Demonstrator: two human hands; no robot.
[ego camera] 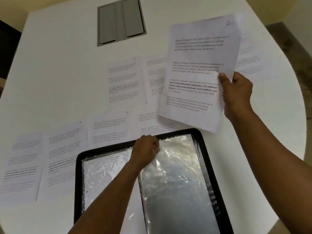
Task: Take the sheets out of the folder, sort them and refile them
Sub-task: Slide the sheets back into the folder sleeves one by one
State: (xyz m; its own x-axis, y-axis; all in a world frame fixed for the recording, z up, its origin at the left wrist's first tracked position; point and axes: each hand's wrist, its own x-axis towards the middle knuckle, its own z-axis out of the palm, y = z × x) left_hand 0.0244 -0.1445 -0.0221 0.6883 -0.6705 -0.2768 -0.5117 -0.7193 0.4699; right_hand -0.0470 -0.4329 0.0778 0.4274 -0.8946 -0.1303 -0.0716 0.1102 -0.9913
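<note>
Landmark: black folder point(211, 159), lying spread on the white bench point(59, 73) nearest the person; all places below are given from it.
Folder state: both halves show clear plastic sleeves point(175, 183); the one on the right half looks crinkled and lifted at its top edge.
Left hand point(146, 149): at the folder's top edge, near the spine. Grip closed, fingers curled on the top of the right-half sleeve, probably to hold its mouth open or keep the folder from sliding.
Right hand point(236, 92): raised beyond the folder's upper right corner. Grip closed on the held sheets point(197, 73), thumb on the printed face, fingers behind, at the right edge.
Held sheets: clear of the bench, tilted, text facing the person; lower edge hangs just above the folder's far rim. More than one sheet, judging by the offset edges at top right. Held one-handed and upright, likely so the page can be read and then dropped into the sleeve.
Loose sheets point(123, 81): laid face up beyond the folder and to its left, in rows with little overlap, presumably so each can be read for sorting.
Grey panel point(120, 22): recessed in the bench, far beyond the folder, not involved.
Stage (judgement): sheets are out and spread; refiling appears under way.
Risk: thin sleeve may buckle on entry.
</note>
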